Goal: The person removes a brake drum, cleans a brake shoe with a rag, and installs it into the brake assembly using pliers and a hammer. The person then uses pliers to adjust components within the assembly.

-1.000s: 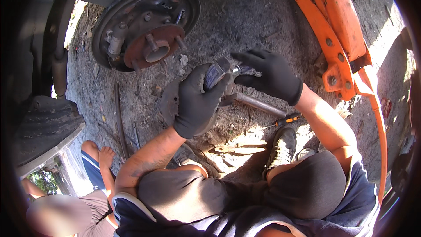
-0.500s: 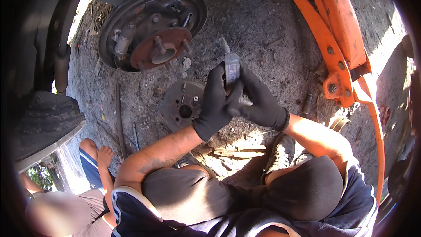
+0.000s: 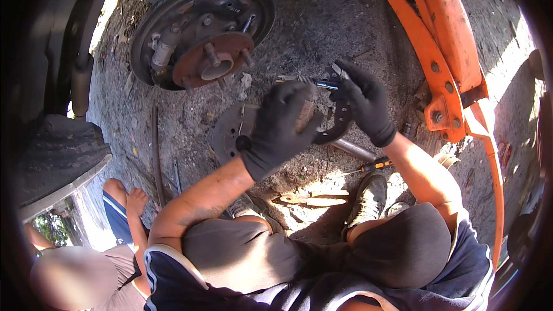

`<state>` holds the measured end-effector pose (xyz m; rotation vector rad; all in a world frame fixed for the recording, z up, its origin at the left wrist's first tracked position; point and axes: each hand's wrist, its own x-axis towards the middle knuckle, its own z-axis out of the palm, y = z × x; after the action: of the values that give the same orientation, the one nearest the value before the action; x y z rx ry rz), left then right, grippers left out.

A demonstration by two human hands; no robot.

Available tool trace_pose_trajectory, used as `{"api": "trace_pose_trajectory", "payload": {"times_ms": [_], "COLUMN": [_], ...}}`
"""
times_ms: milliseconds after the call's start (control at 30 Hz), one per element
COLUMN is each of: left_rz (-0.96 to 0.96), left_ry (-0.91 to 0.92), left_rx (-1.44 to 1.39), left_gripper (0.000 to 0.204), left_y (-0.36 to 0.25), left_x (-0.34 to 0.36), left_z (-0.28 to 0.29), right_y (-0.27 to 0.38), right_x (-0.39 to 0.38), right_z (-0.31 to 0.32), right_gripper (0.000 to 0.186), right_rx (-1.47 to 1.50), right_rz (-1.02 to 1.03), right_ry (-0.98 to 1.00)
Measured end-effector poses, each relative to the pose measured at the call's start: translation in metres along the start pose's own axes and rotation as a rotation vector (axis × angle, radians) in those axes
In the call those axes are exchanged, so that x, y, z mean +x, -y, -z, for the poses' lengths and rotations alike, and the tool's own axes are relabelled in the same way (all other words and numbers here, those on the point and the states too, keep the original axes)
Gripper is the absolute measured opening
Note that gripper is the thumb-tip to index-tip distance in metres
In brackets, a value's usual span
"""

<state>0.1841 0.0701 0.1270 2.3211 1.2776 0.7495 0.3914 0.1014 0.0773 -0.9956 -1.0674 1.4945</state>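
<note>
Both my hands are in black gloves, closed on a dark curved brake shoe (image 3: 333,132) held sideways above the dirt. My left hand (image 3: 279,129) curls over its lining side, partly hiding it. My right hand (image 3: 366,103) grips its upper right end, beside a threaded metal adjuster (image 3: 324,84) lying crosswise with the shoe. Up and left of my hands is a brake backing plate (image 3: 145,52) with a rusty studded hub (image 3: 187,64). A brake drum (image 3: 224,138) lies on the ground, partly behind my left hand.
An orange floor jack (image 3: 455,34) stands right. Between and around my feet lie pliers (image 3: 317,200), a screwdriver (image 3: 377,165) and a steel tube (image 3: 357,151); a long rod (image 3: 156,155) lies left. A co-worker (image 3: 124,268) sits at lower left, beside a dark vehicle part (image 3: 57,161).
The brake shoe has turned over from upright to show its flat side, and the adjuster now lies crosswise. My right hand has moved up and right; my left hand stays over the drum.
</note>
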Motion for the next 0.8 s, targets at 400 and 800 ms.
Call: {"api": "trace_pose_trajectory", "payload": {"times_ms": [400,800], "left_rz": [-0.056,-0.351], "left_ry": [-0.087,0.026], "left_rx": [0.036,0.374], "left_gripper": [0.04,0.045], "left_y": [0.028,0.03], "left_x": [0.009,0.01], "left_z": [0.047,0.068], "right_y": [0.04,0.048], "right_x": [0.013,0.014], "right_z": [0.014,0.015], "right_gripper": [0.037,0.035], "right_rx": [-0.133,-0.083], "right_rz": [0.072,-0.071], "right_ry": [0.172,0.204]}}
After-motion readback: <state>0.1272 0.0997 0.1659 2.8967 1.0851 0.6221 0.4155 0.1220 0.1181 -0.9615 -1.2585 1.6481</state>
